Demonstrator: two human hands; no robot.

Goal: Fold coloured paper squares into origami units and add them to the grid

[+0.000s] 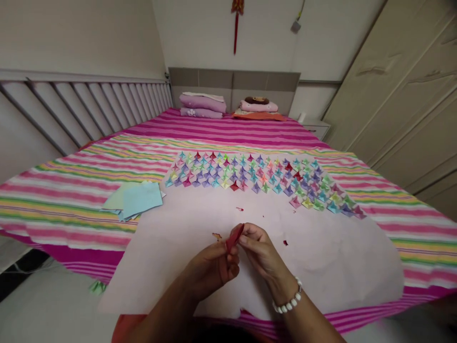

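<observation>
A small folded piece of red paper (234, 238) is pinched between my two hands above a large white sheet (185, 224). My left hand (212, 267) grips its lower left end, thumb on top and fingers curled beneath. On its upper right edge, my right hand (259, 247) closes thumb and fingertips; a white bead bracelet (288, 304) circles that wrist. Beyond the hands, several rows of small folded paper pieces (234, 186) in many colours cover the far part of the sheet. Small red scraps (285, 243) and a brownish scrap (216, 236) lie near the hands.
Left of the folded pieces lies a stack of light blue and pale green paper squares (143, 200). The white sheet rests on a bed with a striped cover (71, 205). A crumpled green paper (97, 287) is on the floor. Folded bedding (203, 104) sits by the headboard (214, 78).
</observation>
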